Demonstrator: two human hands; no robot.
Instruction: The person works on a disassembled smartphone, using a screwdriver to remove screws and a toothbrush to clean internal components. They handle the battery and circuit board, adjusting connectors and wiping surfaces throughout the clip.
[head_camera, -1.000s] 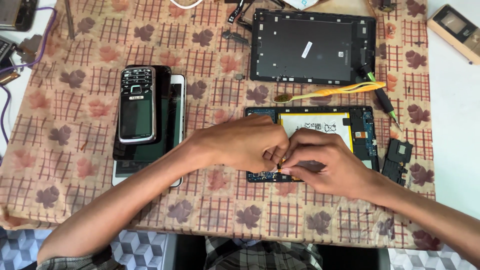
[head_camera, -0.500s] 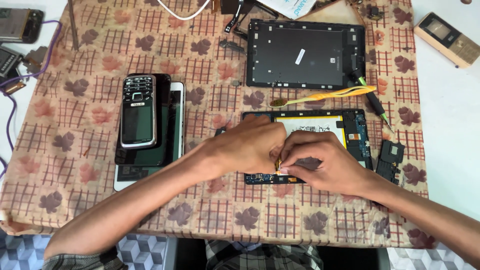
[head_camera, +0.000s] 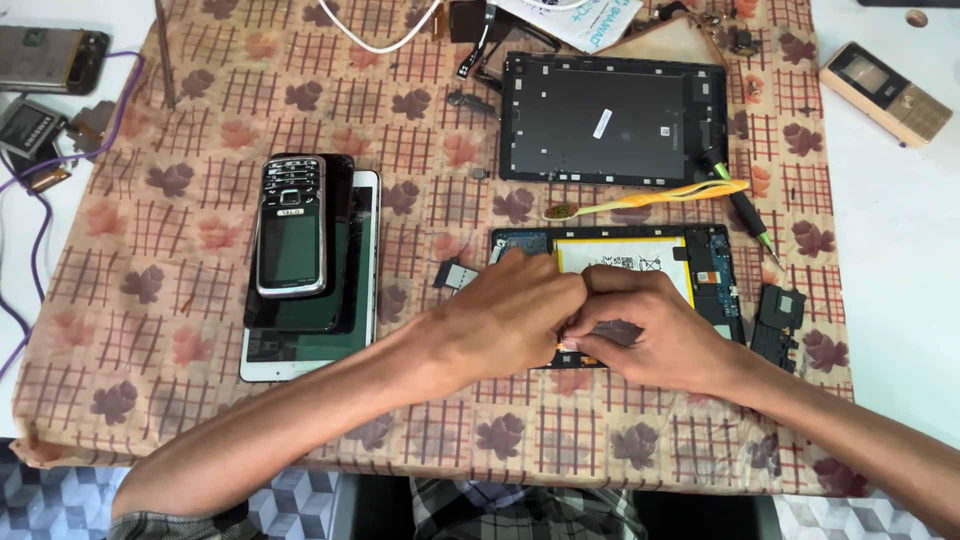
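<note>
An opened tablet (head_camera: 705, 262) lies on the patterned cloth with its white battery and blue circuit board exposed. My left hand (head_camera: 510, 320) and my right hand (head_camera: 650, 330) meet over its lower left part, fingertips pinched together on a small orange piece near the board. What the fingers grip is mostly hidden. The tablet's black back cover (head_camera: 610, 118) lies just beyond it.
A keypad phone (head_camera: 292, 226) sits stacked on two flat devices (head_camera: 360, 300) at the left. A yellow pry tool (head_camera: 650, 200) and a screwdriver (head_camera: 745, 212) lie between cover and tablet. Small black parts (head_camera: 778, 318) lie at the right, a gold phone (head_camera: 885, 95) far right.
The view has shifted slightly, so everything sits lower in the frame. My hands stay pinched together over the tablet's lower left edge.
</note>
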